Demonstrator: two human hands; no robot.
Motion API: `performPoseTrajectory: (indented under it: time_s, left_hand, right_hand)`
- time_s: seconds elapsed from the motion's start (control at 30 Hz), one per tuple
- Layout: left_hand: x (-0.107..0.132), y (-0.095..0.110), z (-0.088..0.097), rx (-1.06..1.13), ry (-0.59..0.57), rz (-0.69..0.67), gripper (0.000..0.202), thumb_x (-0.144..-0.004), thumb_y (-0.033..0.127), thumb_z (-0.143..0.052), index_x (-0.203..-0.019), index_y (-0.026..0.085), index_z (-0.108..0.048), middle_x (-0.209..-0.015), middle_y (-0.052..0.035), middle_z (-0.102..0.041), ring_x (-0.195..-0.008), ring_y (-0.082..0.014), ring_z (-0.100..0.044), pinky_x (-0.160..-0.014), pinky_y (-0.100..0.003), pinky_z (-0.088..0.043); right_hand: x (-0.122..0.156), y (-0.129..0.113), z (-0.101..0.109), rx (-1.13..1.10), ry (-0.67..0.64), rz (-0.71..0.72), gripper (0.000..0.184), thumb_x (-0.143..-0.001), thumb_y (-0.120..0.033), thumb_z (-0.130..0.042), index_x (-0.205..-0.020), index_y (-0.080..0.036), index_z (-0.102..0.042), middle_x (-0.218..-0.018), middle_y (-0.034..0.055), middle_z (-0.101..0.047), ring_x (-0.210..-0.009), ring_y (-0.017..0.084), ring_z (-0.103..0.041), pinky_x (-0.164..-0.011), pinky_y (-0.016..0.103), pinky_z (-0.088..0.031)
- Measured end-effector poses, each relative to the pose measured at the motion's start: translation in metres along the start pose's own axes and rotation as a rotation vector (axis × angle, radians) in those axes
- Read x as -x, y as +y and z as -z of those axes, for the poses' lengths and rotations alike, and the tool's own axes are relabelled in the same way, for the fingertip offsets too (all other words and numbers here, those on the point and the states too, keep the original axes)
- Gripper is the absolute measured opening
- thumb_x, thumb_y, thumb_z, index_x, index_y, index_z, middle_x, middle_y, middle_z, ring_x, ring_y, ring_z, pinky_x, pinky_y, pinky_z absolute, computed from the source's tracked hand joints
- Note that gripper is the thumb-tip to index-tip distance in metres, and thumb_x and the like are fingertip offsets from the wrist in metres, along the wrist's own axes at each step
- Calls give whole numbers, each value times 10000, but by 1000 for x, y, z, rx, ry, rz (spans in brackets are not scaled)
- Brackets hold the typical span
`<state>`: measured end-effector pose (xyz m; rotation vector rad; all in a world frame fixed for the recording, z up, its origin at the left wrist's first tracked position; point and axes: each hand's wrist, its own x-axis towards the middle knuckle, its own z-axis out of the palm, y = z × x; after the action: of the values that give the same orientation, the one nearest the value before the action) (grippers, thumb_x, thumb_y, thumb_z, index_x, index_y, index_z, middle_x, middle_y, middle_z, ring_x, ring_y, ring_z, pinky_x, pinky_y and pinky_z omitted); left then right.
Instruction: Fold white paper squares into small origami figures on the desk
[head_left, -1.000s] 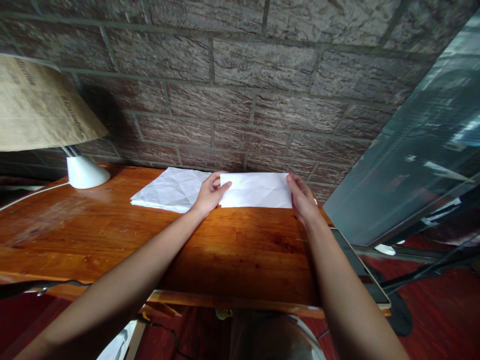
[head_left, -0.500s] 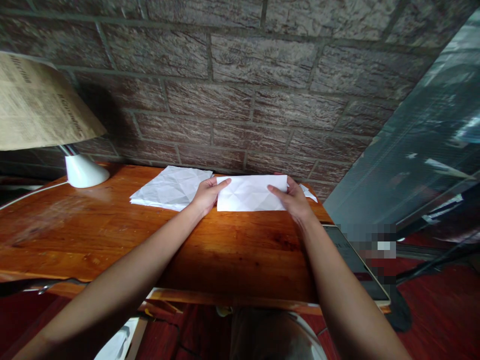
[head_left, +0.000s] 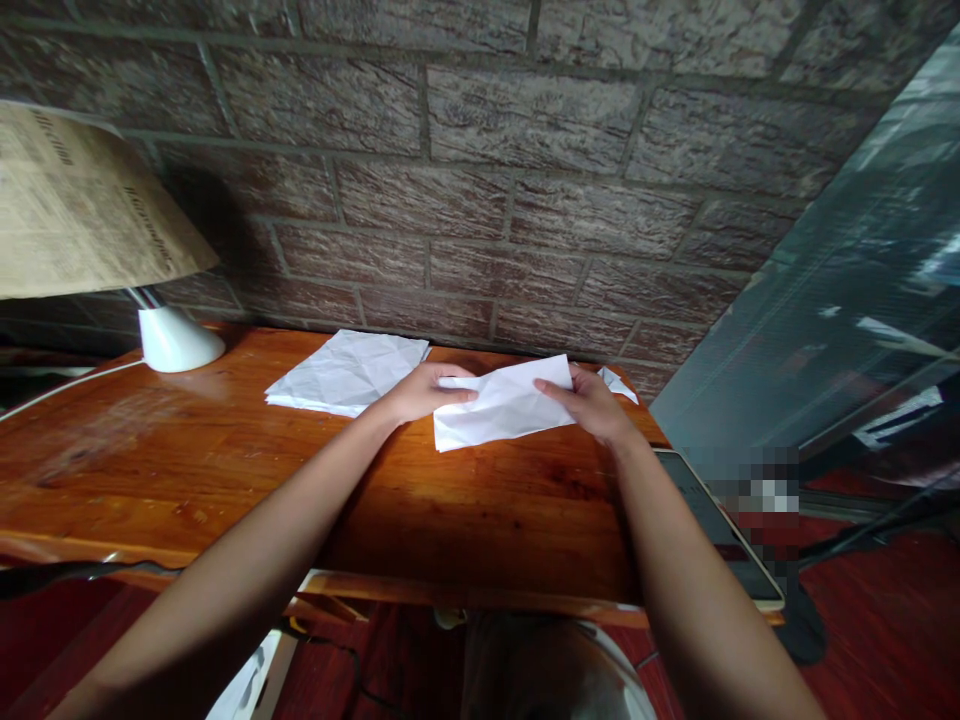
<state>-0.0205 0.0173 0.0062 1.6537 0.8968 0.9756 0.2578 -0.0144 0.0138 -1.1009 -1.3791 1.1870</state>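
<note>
A white sheet of paper, folded into a long rectangle with crease marks, is held between my two hands above the wooden table. My left hand pinches its left end, thumb on the near face and fingers behind. At the right end, my right hand grips it the same way, the fingers mostly hidden behind the paper. The sheet tilts, its left end lower than its right. Left of my left hand lies a stack of creased white paper. Just past my right hand a small folded white paper piece shows.
A lamp with a newsprint shade and white base stands on the left. A tablet lies at the table's right edge. The brick wall rises behind the table, with a translucent panel to the right.
The folded paper has gone from level to tilted, its left end dropping and its upper right corner rising slightly. My left hand has turned, its thumb now lower on the paper.
</note>
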Motion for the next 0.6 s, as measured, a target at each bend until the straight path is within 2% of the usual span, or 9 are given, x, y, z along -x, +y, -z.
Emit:
performPoseTrajectory:
  time_s: [0.1,0.2,0.27,0.33,0.4,0.47,0.53,0.6]
  left_hand:
    - [0,0,2,16,9,-16,336,-634,400,-879,-880,186,-797,-876,-55,-771,-733,-193,-674,-690,-281,-495]
    - [1,1,3,38,-126,51,306,-607,365,-894,-822,180,-780,-799,-47,-752,-682,-174,-653,-631,-257,-470]
    - [2,3,1,61,-269,107,328,-616,362,-891,-867,181,-782,-842,-57,-759,-707,-178,-662,-644,-256,-478]
    - [4,3,-5,83,-346,139,356,-689,424,-845,-939,179,-779,-902,-72,-762,-728,-177,-664,-650,-255,-480]
    - [5,1,-15,86,-335,142,381,-746,499,-786,-921,161,-766,-842,-67,-742,-666,-156,-627,-604,-245,-452]
    - [5,-2,-24,87,-320,172,425,-772,553,-741,-892,145,-739,-757,-42,-705,-591,-135,-569,-553,-239,-408]
    - [3,-6,-31,57,-250,111,449,-804,589,-680,-835,141,-696,-687,-11,-647,-556,-117,-507,-529,-232,-365]
    - [1,-8,-34,-73,-117,-20,455,-844,592,-620,-747,148,-641,-619,14,-568,-553,-110,-450,-512,-228,-310]
  right_hand:
    - [-1,-3,3,-36,92,50,378,-649,-444,-896,-917,-215,-761,-857,10,-789,-680,159,-671,-654,292,-542]
    - [0,-5,4,-51,170,68,369,-626,-444,-908,-864,-212,-748,-801,-3,-775,-632,144,-651,-615,276,-522]
    - [1,-6,3,-32,112,35,372,-624,-440,-908,-870,-208,-752,-794,2,-775,-631,152,-657,-609,279,-521]
    - [3,-7,-2,-5,13,-5,388,-618,-435,-909,-894,-205,-762,-808,11,-781,-641,164,-669,-610,286,-526]
    - [4,-7,-7,21,-58,-27,407,-596,-429,-918,-895,-198,-766,-805,13,-781,-640,165,-669,-608,284,-527]
    - [3,-6,-13,23,-52,-4,435,-572,-422,-929,-901,-195,-757,-823,10,-782,-643,154,-664,-608,272,-525]
    - [1,-4,-18,-5,56,44,478,-569,-424,-931,-946,-200,-741,-877,11,-787,-677,150,-672,-623,262,-531]
    - [-1,-2,-21,-56,170,50,519,-573,-433,-930,-999,-215,-727,-924,12,-789,-729,154,-691,-649,261,-549]
